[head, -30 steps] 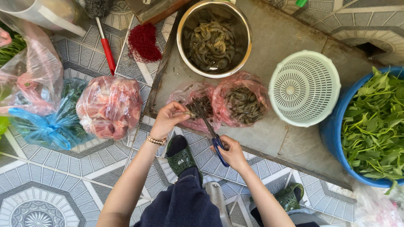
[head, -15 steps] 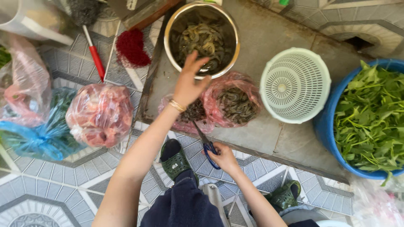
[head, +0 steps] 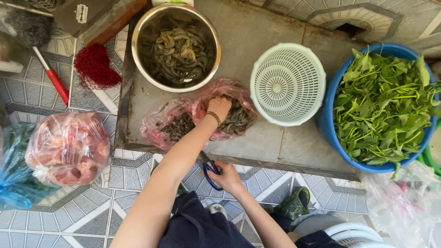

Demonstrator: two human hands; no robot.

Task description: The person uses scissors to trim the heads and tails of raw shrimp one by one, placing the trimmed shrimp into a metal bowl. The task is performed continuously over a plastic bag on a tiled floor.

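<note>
My left hand point(head: 219, 106) was inside the open pink plastic bag of small grey shrimp point(head: 232, 115), fingers curled down onto the shrimp; whether they had closed on any could not be determined. That bag lay on the grey concrete slab point(head: 271, 138), which serves as the reference landmark here, near the slab's front edge.

My right hand point(head: 228, 177) was positioned just off the slab's front edge, over the patterned floor tiles point(head: 92, 211). Its fingers were clenched through the loops of the blue-handled scissors point(head: 210, 171), blades pointing toward the slab.

A second pink plastic bag holding dark scraps point(head: 167, 123) lay on the slab, touching the first bag on its left. The round steel bowl of peeled shrimp point(head: 177, 46) stood at the slab's far left corner. The white perforated plastic colander point(head: 287, 82) sat upside down on the slab's right part. The blue plastic basin of green leaves point(head: 381, 105) stood against the slab's right end. A pink bag of meat pieces point(head: 69, 147) rested on the tiles left of the slab.
</note>
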